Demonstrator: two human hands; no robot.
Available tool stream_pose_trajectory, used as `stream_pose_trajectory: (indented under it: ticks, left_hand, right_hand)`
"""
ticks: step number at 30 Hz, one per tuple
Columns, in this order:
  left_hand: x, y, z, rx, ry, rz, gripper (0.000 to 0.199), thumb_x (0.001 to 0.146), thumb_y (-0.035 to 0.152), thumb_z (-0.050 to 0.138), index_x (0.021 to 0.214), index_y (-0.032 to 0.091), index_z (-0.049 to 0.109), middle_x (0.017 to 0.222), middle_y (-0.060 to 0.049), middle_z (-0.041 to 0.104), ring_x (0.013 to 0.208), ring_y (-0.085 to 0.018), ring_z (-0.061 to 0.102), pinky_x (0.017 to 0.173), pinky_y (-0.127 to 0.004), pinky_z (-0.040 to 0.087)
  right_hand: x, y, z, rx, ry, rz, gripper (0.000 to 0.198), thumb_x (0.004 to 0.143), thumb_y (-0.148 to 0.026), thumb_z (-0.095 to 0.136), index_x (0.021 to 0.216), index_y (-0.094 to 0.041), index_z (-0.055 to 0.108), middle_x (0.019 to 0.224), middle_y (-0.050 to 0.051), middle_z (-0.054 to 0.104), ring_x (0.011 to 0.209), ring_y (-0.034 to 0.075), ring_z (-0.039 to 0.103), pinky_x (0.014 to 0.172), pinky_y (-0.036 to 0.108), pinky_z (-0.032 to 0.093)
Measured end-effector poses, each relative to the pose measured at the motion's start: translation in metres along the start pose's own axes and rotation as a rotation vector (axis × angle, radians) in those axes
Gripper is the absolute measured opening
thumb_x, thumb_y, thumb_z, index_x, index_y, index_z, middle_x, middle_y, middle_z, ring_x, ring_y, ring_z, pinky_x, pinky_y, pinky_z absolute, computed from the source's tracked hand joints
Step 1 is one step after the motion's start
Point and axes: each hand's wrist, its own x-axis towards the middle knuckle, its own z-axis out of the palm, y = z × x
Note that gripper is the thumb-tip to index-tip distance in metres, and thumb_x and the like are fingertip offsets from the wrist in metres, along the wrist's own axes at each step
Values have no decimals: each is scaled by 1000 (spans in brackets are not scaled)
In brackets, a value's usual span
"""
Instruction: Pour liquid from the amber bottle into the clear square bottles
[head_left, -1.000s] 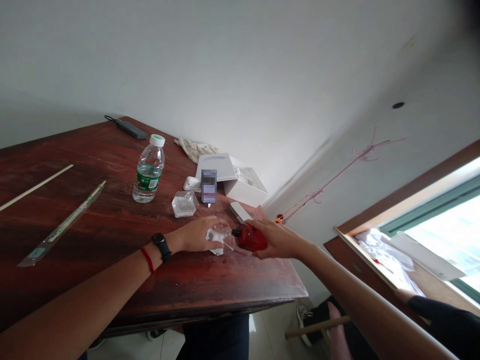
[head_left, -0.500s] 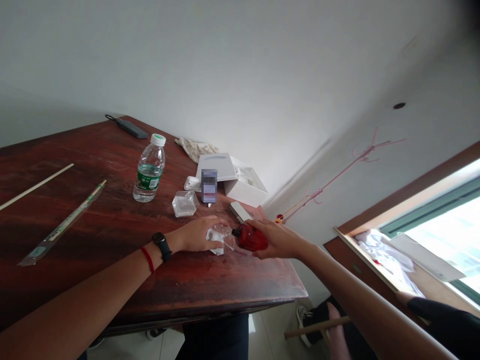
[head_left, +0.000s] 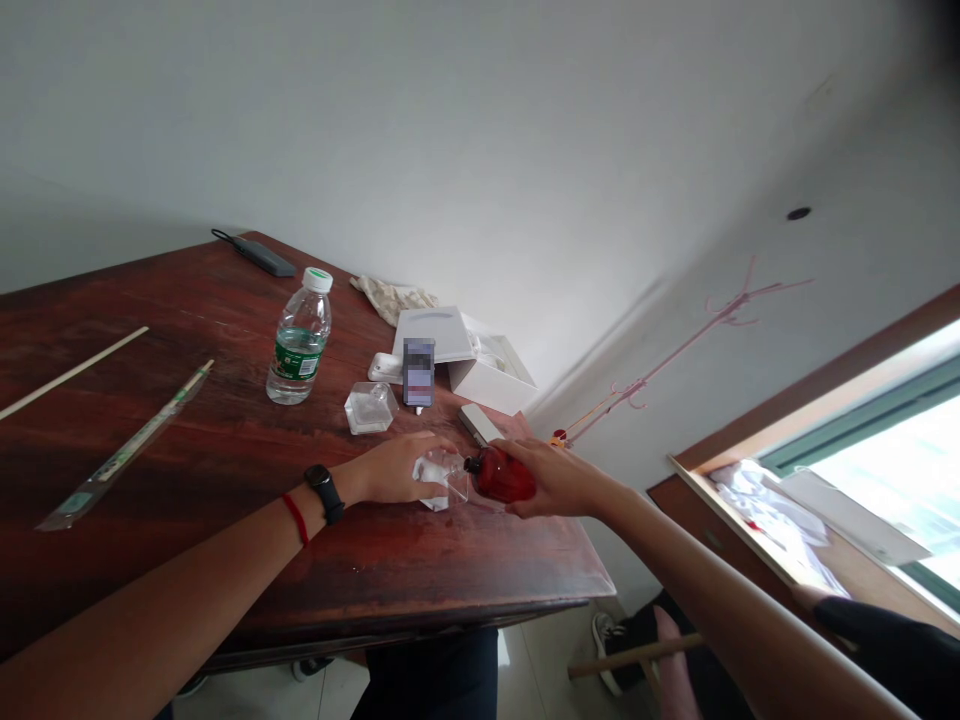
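Note:
My left hand [head_left: 405,468] is closed around a small clear plastic box [head_left: 456,480] with something white in it, tilted with its mouth toward the right. My right hand [head_left: 546,478] grips a small red bottle [head_left: 504,474], lying nearly level, its black neck pointing left at the box's opening. Whether liquid is flowing cannot be made out. Another clear hexagonal box [head_left: 370,409] sits behind my left hand. Beyond it stands a capped water bottle [head_left: 298,340] with a green label, partly full.
On the wooden table [head_left: 225,480] are a phone [head_left: 418,373], a white carton [head_left: 491,375], a grey-white block [head_left: 480,424], a cloth [head_left: 394,297] and a dark grey device [head_left: 259,256]. Wrapped chopsticks [head_left: 135,445] and a loose stick [head_left: 75,372] lie left. Another person's leg [head_left: 671,650] shows lower right.

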Motion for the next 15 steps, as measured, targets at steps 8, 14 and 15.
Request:
stream_pose_trajectory:
  ticks: [8, 14, 15]
  left_hand:
    - [1, 1, -1, -3, -13, -13, 54, 87, 28, 84, 137, 22, 67, 140, -11, 73, 130, -34, 69, 112, -44, 52]
    - [0, 2, -1, -6, -6, -3, 53, 87, 30, 84, 136, 24, 66, 137, -10, 74, 127, -33, 70, 111, -44, 53]
    - [0, 2, -1, -5, -2, 0, 53, 87, 30, 84, 136, 24, 67, 137, -10, 75, 127, -34, 70, 111, -44, 53]
  right_hand:
    - [1, 0, -2, 1, -8, -15, 95, 75, -44, 87, 160, -27, 48, 146, 20, 68, 132, 45, 66, 105, 57, 55]
    - [0, -1, -2, 11, 1, -9, 93, 75, -45, 88, 158, -27, 49, 144, 19, 69, 130, 44, 67, 102, 56, 55]
    - [0, 0, -2, 13, 2, -10, 93, 75, -45, 88, 158, -27, 49, 144, 19, 69, 130, 44, 67, 102, 55, 55]
